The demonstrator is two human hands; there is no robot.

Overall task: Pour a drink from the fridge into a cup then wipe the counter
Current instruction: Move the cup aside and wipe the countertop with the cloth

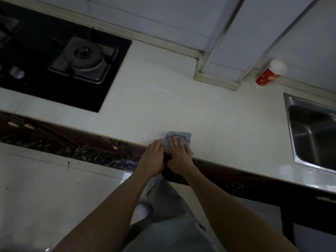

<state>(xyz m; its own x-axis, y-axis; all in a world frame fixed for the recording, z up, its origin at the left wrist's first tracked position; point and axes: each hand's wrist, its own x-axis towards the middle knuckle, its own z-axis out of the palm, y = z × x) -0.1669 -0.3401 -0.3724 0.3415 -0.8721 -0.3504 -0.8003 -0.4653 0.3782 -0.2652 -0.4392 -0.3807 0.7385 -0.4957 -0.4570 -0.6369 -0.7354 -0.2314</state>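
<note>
Right hand [179, 157] lies flat on the cloth [177, 139], grip open; left hand [152, 159] open beside it at the counter [181, 99] edge.

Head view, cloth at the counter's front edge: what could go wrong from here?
1. The blue cloth lies right at the counter front edge under the right hand; a stroke toward the person could drag it, and any crumbs, off onto the floor.
2. The red cup stands by the wall; a wide sweep might tip it.
</note>
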